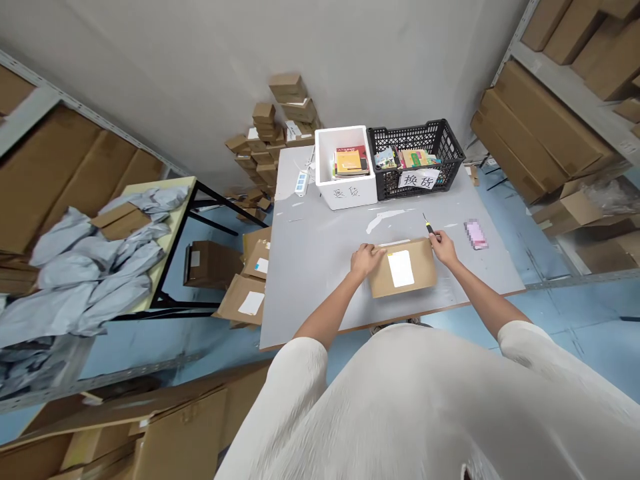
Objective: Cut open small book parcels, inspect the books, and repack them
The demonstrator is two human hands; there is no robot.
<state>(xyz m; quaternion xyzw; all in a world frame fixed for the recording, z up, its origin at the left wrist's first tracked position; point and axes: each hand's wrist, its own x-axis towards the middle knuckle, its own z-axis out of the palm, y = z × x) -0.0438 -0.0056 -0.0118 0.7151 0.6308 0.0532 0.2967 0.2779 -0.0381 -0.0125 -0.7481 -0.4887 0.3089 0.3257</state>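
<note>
A brown cardboard box (427, 268) with a white label on top lies near the front edge of the grey table. My left hand (366, 260) grips its far left corner, fingers curled over the edge. At the box's far right corner is my right hand (443, 249), closed around the handle of a slim yellow-and-black utility knife (429, 227). The knife's thin metal tip points away from me, toward the back of the table, and looks clear of the box. My right fingers are close to the box; whether they touch it I cannot tell.
At the table's back stand a white foam box (349, 194) and a black plastic crate (453, 160), both holding books. A power strip (301, 183) lies left of them, a pixelated pink item (476, 235) at right. Cartons (243, 297) crowd the left side; grey parcels (75, 287) cover another table.
</note>
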